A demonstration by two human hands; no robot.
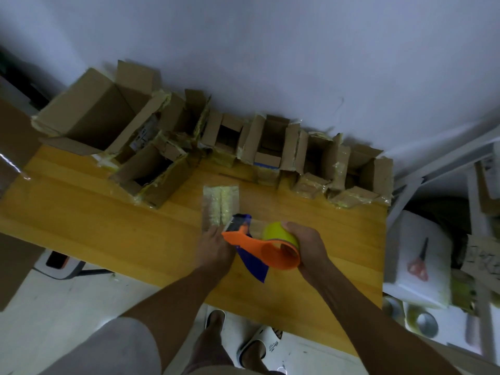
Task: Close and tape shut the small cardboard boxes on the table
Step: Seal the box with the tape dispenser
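Observation:
A small closed cardboard box [220, 205] with yellowish tape along its top lies in the middle of the wooden table [81, 212]. My left hand [215, 246] rests on the box's near end and holds it down. My right hand [307, 246] grips an orange and blue tape dispenser [259, 246] by its yellow-green roll [278, 232]. The dispenser's blade end touches the near end of the box. Several open small boxes [270, 150] stand in a row along the far edge by the wall.
A large open carton [100, 112] stands at the far left corner, another open box [151, 174] in front of it. White foam blocks with red scissors [418, 262] lie to the right of the table. My feet in slippers show below the table's near edge.

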